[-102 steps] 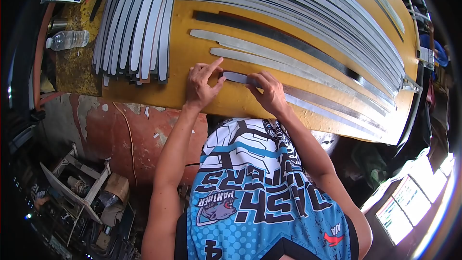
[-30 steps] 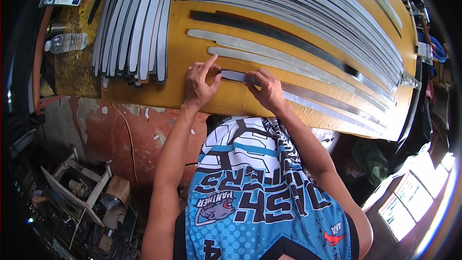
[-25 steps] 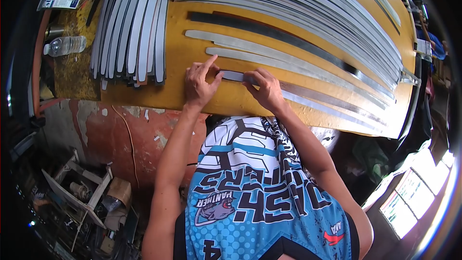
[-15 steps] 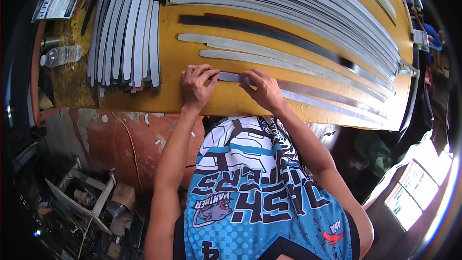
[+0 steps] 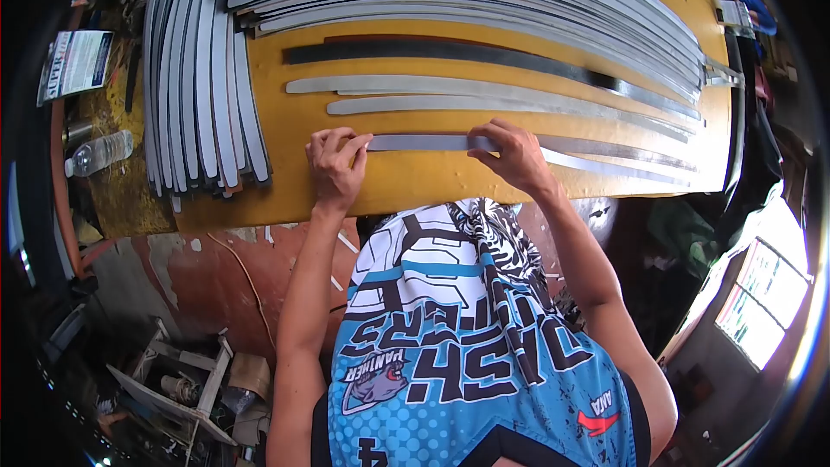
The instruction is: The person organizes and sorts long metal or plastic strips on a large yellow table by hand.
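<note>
Two pinches on a grey strip
Near the front edge of the yellow tabletop [image 5: 415, 180], the left hand [image 5: 335, 175], nearly closed, gripped the grey strip [image 5: 419, 143] by its tip; the right hand [image 5: 516, 158], fingers curled, pinched it farther along, the spacing probably keeping it straight (other long strips [image 5: 406, 53] lay just beyond). The jersey [image 5: 458, 294] read "PANTHER" and "4", the label sheet [image 5: 76, 65] "SUPER", its rest too small to read
</note>
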Tool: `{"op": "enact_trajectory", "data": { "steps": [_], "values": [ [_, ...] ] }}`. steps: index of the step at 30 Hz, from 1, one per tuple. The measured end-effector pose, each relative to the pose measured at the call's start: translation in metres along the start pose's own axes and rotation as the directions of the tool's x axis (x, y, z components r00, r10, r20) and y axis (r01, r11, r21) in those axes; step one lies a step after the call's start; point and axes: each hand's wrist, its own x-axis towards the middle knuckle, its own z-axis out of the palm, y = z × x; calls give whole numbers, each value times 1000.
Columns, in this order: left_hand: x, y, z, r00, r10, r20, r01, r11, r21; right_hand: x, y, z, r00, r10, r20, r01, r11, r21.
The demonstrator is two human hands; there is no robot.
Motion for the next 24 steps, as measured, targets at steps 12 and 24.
{"op": "enact_trajectory", "data": {
  "steps": [12, 24],
  "values": [
    [2, 18, 4, 995, 10, 95, 3, 989, -146, -13, 27, 15, 980, -96, -173, 83, 993, -78],
    [5, 23, 2, 989, 40, 139, -28, 996, -87, -15, 41, 17, 972, -153, -177, 140, 987, -84]
  ]
}}
